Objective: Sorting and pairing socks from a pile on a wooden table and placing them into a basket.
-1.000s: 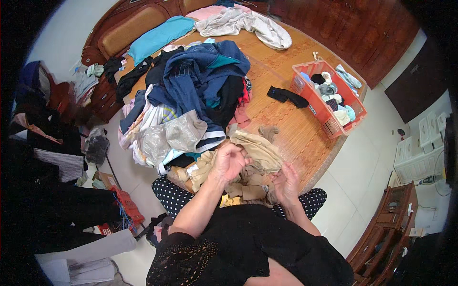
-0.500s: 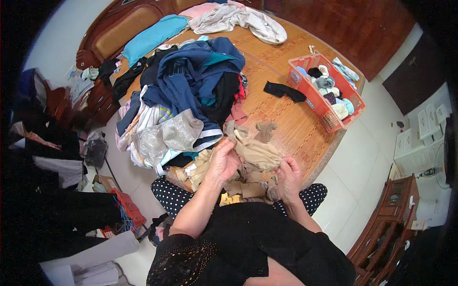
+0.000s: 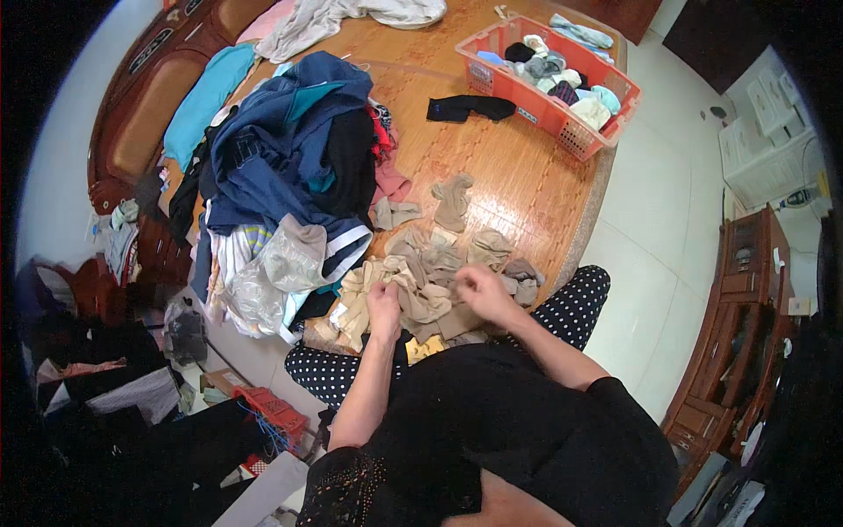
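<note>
Beige and tan socks [image 3: 420, 294] lie in a loose heap between my knees on the bed's edge. At the heap's left side my left hand [image 3: 384, 307] is closed on a beige sock [image 3: 399, 274]. Over the right part of the heap my right hand [image 3: 485, 292] has its fingers curled in; whether anything is in them is hidden. A taupe sock [image 3: 452, 200] lies flat beyond the heap, and a greyish-brown sock [image 3: 524, 279] rests to the right of my right hand.
A large clothes pile [image 3: 281, 167] rises on the left, with a shiny grey garment [image 3: 279, 263] at its near side. At the far right stands a red plastic basket [image 3: 571, 132] of rolled socks. A black sock [image 3: 470, 108] lies left of it.
My hands held a beige sock stretched between them; now they are apart. The left has come down to the heap, and the right has moved left. The view has shifted.
</note>
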Motion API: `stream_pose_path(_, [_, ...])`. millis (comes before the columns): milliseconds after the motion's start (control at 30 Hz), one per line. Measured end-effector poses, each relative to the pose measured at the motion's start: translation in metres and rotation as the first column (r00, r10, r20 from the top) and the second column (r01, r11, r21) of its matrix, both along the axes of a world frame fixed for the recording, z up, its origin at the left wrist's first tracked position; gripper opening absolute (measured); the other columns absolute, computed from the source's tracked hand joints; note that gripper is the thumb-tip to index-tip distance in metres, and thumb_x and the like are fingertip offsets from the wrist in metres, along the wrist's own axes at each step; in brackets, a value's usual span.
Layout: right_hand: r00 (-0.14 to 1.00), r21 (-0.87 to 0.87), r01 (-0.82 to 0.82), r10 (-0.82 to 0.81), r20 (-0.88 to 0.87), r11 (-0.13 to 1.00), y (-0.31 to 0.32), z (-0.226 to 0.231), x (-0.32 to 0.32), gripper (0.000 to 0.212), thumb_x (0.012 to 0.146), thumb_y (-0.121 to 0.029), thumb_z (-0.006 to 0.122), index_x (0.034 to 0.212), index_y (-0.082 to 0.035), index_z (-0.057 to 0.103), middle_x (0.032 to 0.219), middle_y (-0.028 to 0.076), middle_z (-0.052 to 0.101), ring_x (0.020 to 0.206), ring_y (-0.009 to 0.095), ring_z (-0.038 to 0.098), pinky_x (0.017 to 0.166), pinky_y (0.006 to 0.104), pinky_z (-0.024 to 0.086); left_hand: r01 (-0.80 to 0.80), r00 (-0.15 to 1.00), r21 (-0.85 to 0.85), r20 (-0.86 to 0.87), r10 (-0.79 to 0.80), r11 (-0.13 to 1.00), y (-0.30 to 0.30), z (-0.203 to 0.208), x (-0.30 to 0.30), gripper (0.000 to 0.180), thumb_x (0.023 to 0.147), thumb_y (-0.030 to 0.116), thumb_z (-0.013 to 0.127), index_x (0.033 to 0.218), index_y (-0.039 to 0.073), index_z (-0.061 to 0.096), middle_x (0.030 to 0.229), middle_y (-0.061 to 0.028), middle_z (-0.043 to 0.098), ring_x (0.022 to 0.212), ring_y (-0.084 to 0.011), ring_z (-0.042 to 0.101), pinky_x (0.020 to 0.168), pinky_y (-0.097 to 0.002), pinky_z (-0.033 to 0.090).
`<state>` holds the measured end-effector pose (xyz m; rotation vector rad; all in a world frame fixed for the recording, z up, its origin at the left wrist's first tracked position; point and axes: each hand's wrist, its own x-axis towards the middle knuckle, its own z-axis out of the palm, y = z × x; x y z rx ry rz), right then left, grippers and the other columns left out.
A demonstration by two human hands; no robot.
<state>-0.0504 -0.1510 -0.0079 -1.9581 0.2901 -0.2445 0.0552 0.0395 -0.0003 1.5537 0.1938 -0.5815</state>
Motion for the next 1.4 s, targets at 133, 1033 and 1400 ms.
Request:
stream_pose_path(133, [0.987, -0.355, 0.156, -0.159, 0.022, 0.922, -0.059, -0.012, 0.000, 0.033, 0.072, -0.008, 0.060, 0.103, 0.002, 0.053, 0.103, 0.019, 0.051, 0.096, 0.036, 0.051, 0.084, 0.0399, 0.044, 0.128, 0.959, 0.188, 0.227, -0.170, 0.974, -0.015, -0.003, 0.000, 0.036, 0.076, 0.015, 0.064, 0.103, -0.006, 0.051, 0.093, -0.0132, 0.058, 0.081, -0.0191, 0.056, 0.069, -0.0312, 0.046])
stream_pose_path(1033, [0.950, -0.139, 0.165, -0.195, -0.243, 0.977, -0.095, -0.042, 0.069, 0.026, 0.071, -0.010, 0.057, 0.095, -0.001, 0.060, 0.091, 0.022, 0.061, 0.089, 0.037, 0.057, 0.080, 0.0391, 0.046, -0.241, 0.954, -0.626, -0.293, 0.064, 0.742, 0.051, -0.025, 0.023, 0.038, 0.083, 0.012, 0.055, 0.120, 0.005, 0.050, 0.113, -0.0123, 0.058, 0.103, -0.0278, 0.058, 0.087, -0.0450, 0.049])
stream_pose_path(1400, [0.947, 0.355, -0.013, 0.126, -0.297, 0.935, -0.014, -0.009, 0.076, 0.020, 0.078, -0.007, 0.053, 0.095, -0.001, 0.061, 0.082, 0.003, 0.060, 0.076, 0.011, 0.054, 0.067, 0.0267, 0.044, -0.297, 0.941, -0.801, -0.338, 0.017, 0.519, 0.021, 0.011, 0.037, 0.055, 0.087, 0.045, 0.045, 0.129, 0.009, 0.044, 0.129, -0.0130, 0.047, 0.116, -0.0333, 0.047, 0.097, -0.0505, 0.040])
